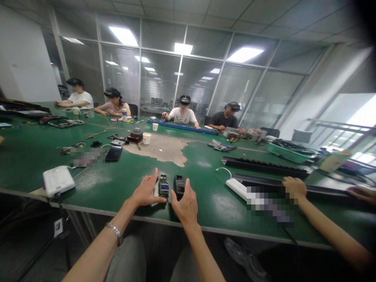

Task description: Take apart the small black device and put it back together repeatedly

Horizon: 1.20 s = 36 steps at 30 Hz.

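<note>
On the near part of the green table stand a small green circuit board (164,187) with a blue part on it and a black plastic housing (179,186), side by side with a narrow gap. My left hand (146,192) lies along the board's left side, thumb and fingers stretched apart. Beside the housing's right and near sides is my right hand (187,205), its fingers also spread. Whether either hand touches its piece I cannot tell. A metal bracelet (114,232) circles my left wrist.
A white power strip (237,189) lies to the right, near a neighbour's hand (294,188) on a long black rail (319,190). At left are a white box (58,181) and a phone (113,153). Paper cups (147,138) stand farther back. Several people sit across the table.
</note>
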Available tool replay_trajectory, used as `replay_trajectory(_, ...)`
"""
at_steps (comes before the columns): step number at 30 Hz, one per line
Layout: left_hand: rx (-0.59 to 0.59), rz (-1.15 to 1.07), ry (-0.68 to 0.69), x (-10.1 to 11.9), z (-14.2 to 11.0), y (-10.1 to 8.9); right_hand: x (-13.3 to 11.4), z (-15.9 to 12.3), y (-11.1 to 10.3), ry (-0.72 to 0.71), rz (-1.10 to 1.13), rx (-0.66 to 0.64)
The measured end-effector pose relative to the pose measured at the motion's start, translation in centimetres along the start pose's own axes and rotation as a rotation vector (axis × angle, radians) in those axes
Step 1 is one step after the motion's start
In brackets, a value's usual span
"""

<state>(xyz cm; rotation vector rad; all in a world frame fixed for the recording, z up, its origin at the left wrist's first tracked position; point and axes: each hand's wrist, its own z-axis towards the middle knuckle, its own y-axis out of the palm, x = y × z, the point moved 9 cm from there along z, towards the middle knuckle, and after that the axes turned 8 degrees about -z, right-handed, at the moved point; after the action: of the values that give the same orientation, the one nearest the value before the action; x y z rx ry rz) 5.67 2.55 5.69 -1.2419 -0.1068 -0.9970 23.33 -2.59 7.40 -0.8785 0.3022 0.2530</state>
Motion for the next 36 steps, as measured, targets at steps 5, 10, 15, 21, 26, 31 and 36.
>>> replay_trajectory(5,-0.001,-0.002,0.0,-0.1,0.0,0.0,0.7,-0.1,0.5,0.08,-0.02,-0.064)
replay_trajectory(10,0.007,-0.003,0.002,-0.3,0.0,0.1,0.4,1.3,-0.5,0.151,0.062,-0.069)
replay_trajectory(15,0.027,-0.007,0.019,-0.2,0.1,0.0,-3.1,2.8,-1.9,0.093,0.13,-0.068)
replay_trajectory(21,0.033,-0.016,0.055,-0.3,0.0,0.0,-6.2,2.7,-0.5,0.073,0.033,-0.189)
replay_trajectory(26,0.03,0.0,0.052,-0.7,0.0,0.5,-7.3,2.4,0.6,0.051,-0.028,-0.254)
replay_trajectory(31,0.015,0.045,0.026,-0.4,-0.1,0.8,-7.0,0.9,1.8,0.024,-0.035,-0.271)
replay_trajectory(36,0.011,0.037,0.015,-0.2,-0.1,0.5,-6.3,-0.4,2.3,0.018,-0.036,-0.239)
